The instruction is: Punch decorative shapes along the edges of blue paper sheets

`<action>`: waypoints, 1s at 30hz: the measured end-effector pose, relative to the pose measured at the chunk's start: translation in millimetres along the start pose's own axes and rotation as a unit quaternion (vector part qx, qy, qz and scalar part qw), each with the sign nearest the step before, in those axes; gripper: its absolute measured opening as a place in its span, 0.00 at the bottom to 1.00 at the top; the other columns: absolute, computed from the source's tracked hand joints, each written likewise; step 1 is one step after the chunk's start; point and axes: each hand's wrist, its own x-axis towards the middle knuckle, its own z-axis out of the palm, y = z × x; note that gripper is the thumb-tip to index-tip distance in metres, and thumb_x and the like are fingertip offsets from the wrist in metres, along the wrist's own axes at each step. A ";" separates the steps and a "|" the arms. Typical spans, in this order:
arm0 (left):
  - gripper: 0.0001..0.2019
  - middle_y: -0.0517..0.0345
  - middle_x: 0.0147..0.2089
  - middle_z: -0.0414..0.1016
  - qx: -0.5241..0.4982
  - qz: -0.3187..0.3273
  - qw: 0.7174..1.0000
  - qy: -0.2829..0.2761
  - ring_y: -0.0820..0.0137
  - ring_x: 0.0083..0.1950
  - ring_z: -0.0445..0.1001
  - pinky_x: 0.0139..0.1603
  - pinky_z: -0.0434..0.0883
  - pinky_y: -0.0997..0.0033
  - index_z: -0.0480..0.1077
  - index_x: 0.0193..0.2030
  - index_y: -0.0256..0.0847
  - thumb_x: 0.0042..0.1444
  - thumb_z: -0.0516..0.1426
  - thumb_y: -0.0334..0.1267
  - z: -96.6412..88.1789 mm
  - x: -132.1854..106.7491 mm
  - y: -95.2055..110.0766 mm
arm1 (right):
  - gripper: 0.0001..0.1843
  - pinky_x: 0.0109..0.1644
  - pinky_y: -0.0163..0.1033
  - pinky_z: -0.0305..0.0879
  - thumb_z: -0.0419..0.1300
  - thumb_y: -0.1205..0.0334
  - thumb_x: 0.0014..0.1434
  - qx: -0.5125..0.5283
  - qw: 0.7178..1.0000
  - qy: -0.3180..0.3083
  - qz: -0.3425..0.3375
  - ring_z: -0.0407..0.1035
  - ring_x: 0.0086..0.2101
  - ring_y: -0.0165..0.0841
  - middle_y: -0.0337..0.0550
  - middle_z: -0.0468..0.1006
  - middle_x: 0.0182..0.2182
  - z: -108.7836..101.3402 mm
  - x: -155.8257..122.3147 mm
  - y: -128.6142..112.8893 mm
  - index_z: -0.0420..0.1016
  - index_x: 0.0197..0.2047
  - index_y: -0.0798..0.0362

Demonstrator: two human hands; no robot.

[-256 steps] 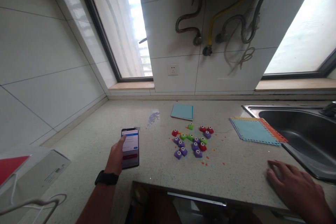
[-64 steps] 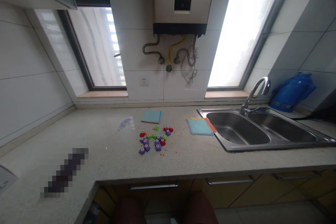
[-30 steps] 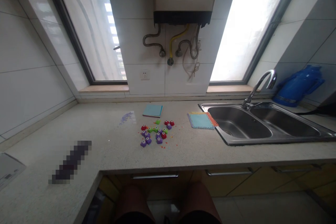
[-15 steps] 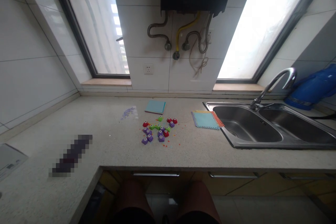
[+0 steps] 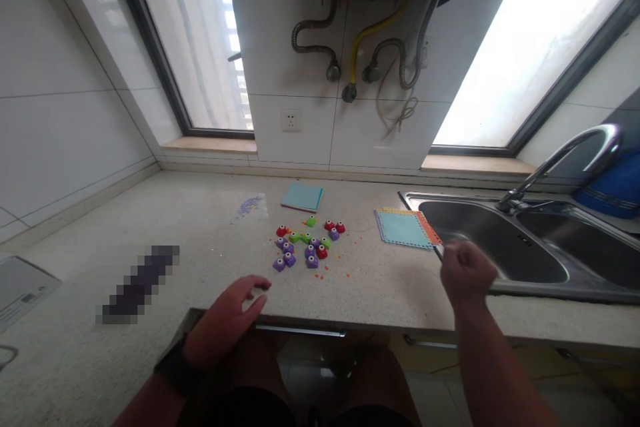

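Note:
My left hand (image 5: 237,303), with a dark band on its wrist, hovers at the counter's front edge. Its fingers are curved, with the thumb apart and nothing between them. My right hand (image 5: 466,268) is closed in a fist above the counter beside the sink, and I see nothing in it. Between the hands, farther back, sit several small craft punches, some purple (image 5: 312,261), some red (image 5: 322,251), some green (image 5: 311,221). Behind them lies a light-blue paper stack (image 5: 303,197). Nearest my right hand are coloured sheets with patterned edges (image 5: 406,228).
A steel double sink (image 5: 493,247) with a tall faucet (image 5: 560,160) takes up the right. Orange paper bits (image 5: 320,275) and a patch of purple bits (image 5: 249,205) are scattered on the counter (image 5: 360,293). A white box (image 5: 25,290) lies far left.
Both my hands have come into view from below, the left one open, the right one as a fist. The camera view has shifted; the punches and papers lie as before.

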 end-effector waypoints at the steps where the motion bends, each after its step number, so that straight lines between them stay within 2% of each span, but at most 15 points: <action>1: 0.17 0.47 0.59 0.73 0.046 0.041 0.998 0.029 0.57 0.61 0.70 0.63 0.66 0.52 0.68 0.58 0.44 0.64 0.54 0.44 -0.4 14.3 -8.2 | 0.23 0.28 0.40 0.49 0.56 0.59 0.63 0.014 1.000 -0.013 -0.015 0.46 0.22 0.29 0.31 0.49 0.19 21.3 2.7 -7.7 0.47 0.21 0.46; 3: 0.29 0.43 0.68 0.64 0.126 0.108 0.985 0.051 0.52 0.70 0.60 0.69 0.57 0.45 0.62 0.66 0.44 0.60 0.59 0.48 4.2 40.9 -28.8 | 0.17 0.30 0.39 0.55 0.56 0.59 0.63 0.059 0.992 -0.092 -0.057 0.53 0.23 0.31 0.33 0.57 0.21 62.3 7.6 -24.4 0.54 0.25 0.48; 5: 0.43 0.38 0.73 0.55 0.172 0.125 0.975 0.058 0.47 0.74 0.51 0.70 0.54 0.41 0.53 0.72 0.42 0.54 0.63 0.55 13.6 64.3 -49.2 | 0.08 0.32 0.38 0.61 0.57 0.58 0.62 0.090 0.976 -0.174 -0.093 0.64 0.28 0.33 0.39 0.68 0.27 99.0 11.1 -41.1 0.64 0.33 0.50; 6: 0.50 0.35 0.74 0.51 0.186 0.125 0.973 0.058 0.44 0.75 0.48 0.71 0.53 0.40 0.49 0.73 0.40 0.50 0.64 0.59 19.4 74.9 -57.4 | 0.07 0.36 0.39 0.65 0.58 0.57 0.62 0.103 0.964 -0.218 -0.113 0.68 0.33 0.35 0.43 0.73 0.33 115.2 11.9 -48.7 0.68 0.39 0.51; 7: 0.55 0.33 0.75 0.47 0.196 0.122 0.971 0.057 0.43 0.76 0.45 0.71 0.52 0.39 0.46 0.74 0.39 0.47 0.65 0.62 25.6 84.8 -64.0 | 0.11 0.42 0.41 0.67 0.59 0.55 0.62 0.113 0.950 -0.259 -0.132 0.70 0.39 0.37 0.47 0.76 0.40 129.8 11.7 -55.6 0.70 0.45 0.51; 9: 0.61 0.30 0.77 0.40 0.206 0.112 0.971 0.054 0.41 0.76 0.39 0.71 0.50 0.39 0.42 0.75 0.37 0.44 0.65 0.64 37.9 102.9 -72.2 | 0.21 0.54 0.46 0.65 0.61 0.50 0.61 0.125 0.919 -0.333 -0.168 0.69 0.52 0.41 0.50 0.75 0.51 153.8 7.9 -65.8 0.70 0.55 0.49; 11: 0.63 0.30 0.77 0.39 0.209 0.110 0.971 0.040 0.39 0.76 0.38 0.71 0.51 0.38 0.42 0.76 0.37 0.40 0.65 0.68 48.7 119.2 -75.5 | 0.23 0.61 0.51 0.60 0.60 0.47 0.62 0.127 0.893 -0.388 -0.187 0.64 0.58 0.44 0.51 0.72 0.58 170.8 -0.5 -69.9 0.72 0.58 0.47; 15: 0.61 0.30 0.77 0.40 0.219 0.111 0.969 0.035 0.37 0.76 0.39 0.70 0.51 0.36 0.47 0.75 0.38 0.42 0.62 0.71 60.2 145.5 -77.4 | 0.30 0.64 0.57 0.56 0.58 0.46 0.64 0.120 0.873 -0.436 -0.181 0.59 0.63 0.47 0.54 0.66 0.65 188.2 -23.1 -62.7 0.66 0.66 0.47; 19: 0.58 0.33 0.77 0.43 0.221 0.136 0.966 0.021 0.39 0.76 0.40 0.71 0.49 0.35 0.48 0.75 0.40 0.44 0.60 0.71 59.6 163.9 -79.1 | 0.38 0.66 0.58 0.52 0.58 0.44 0.63 0.110 0.855 -0.483 -0.153 0.55 0.66 0.49 0.55 0.59 0.69 196.3 -35.5 -55.0 0.56 0.72 0.47; 24: 0.56 0.34 0.74 0.51 0.192 0.157 0.969 0.013 0.40 0.73 0.50 0.70 0.53 0.36 0.53 0.73 0.40 0.42 0.63 0.69 55.6 175.2 -80.5 | 0.38 0.67 0.56 0.51 0.59 0.43 0.62 0.139 0.824 -0.513 -0.197 0.56 0.65 0.47 0.53 0.62 0.67 204.3 -31.8 -61.9 0.57 0.71 0.47; 27: 0.55 0.35 0.72 0.54 0.172 0.154 0.973 0.022 0.43 0.71 0.56 0.69 0.57 0.39 0.56 0.72 0.40 0.41 0.65 0.67 53.6 175.6 -80.7 | 0.37 0.67 0.55 0.53 0.59 0.43 0.62 0.150 0.815 -0.521 -0.204 0.57 0.64 0.47 0.53 0.63 0.67 205.9 -29.9 -64.2 0.59 0.70 0.47; 30: 0.55 0.36 0.69 0.57 0.155 0.149 0.976 0.029 0.43 0.69 0.57 0.69 0.58 0.41 0.57 0.71 0.40 0.39 0.67 0.66 52.3 173.8 -80.3 | 0.37 0.66 0.55 0.53 0.58 0.43 0.63 0.158 0.812 -0.523 -0.205 0.58 0.64 0.47 0.52 0.63 0.67 205.8 -29.9 -62.2 0.59 0.70 0.47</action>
